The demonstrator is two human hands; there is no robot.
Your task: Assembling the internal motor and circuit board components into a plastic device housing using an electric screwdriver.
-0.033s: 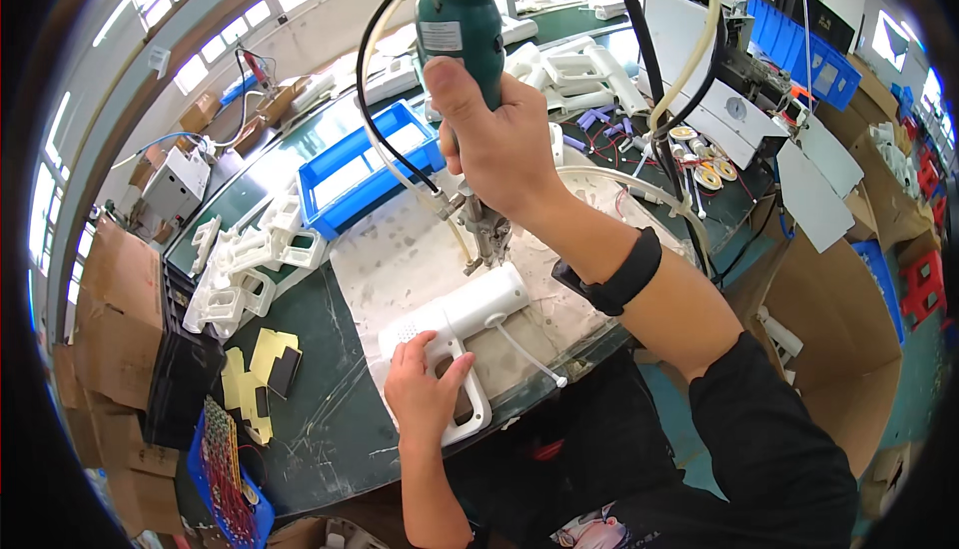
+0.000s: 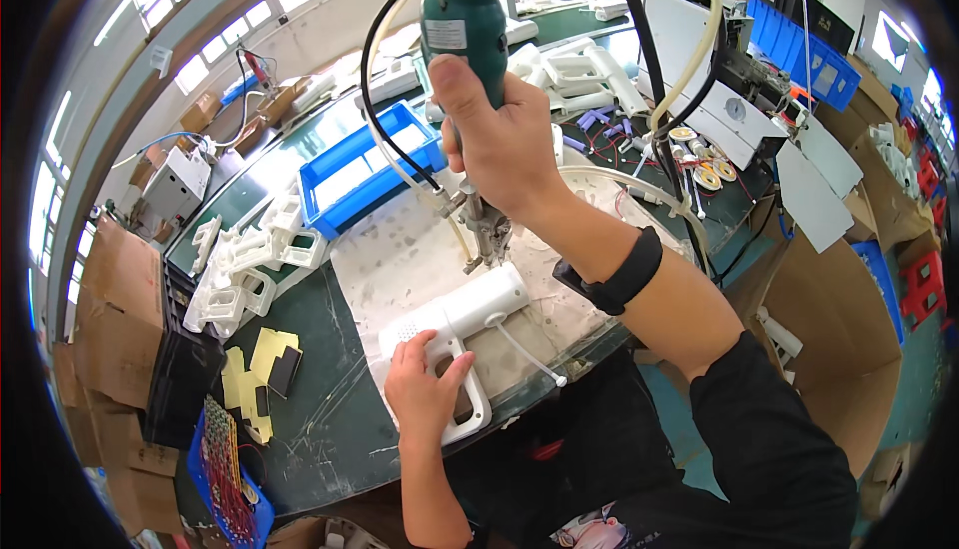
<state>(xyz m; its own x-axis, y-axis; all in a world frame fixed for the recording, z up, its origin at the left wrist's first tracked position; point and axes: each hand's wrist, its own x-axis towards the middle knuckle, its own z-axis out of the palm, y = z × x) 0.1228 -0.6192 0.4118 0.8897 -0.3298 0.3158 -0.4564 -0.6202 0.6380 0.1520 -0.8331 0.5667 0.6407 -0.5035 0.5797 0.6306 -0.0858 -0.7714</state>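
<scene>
A white plastic gun-shaped housing with a looped handle lies on its side on the worktable. My left hand rests on it, fingers wrapped over the handle and thumb across the opening. My right hand grips a green power screwdriver that hangs upright from above. Its metal lower end points down beside the far end of the housing; whether the tip touches is hard to make out. A thin white tube sticks out from the housing's near side.
Beneath the housing lies a stained pale sheet. A blue tray stands beyond it. White plastic handle parts are piled at left, near yellow pads. A hose and wires cross at right, and a cardboard box stands beside the table.
The screwdriver's upper body has shifted very slightly to the right, along with my right hand. My left hand and the housing have stayed put.
</scene>
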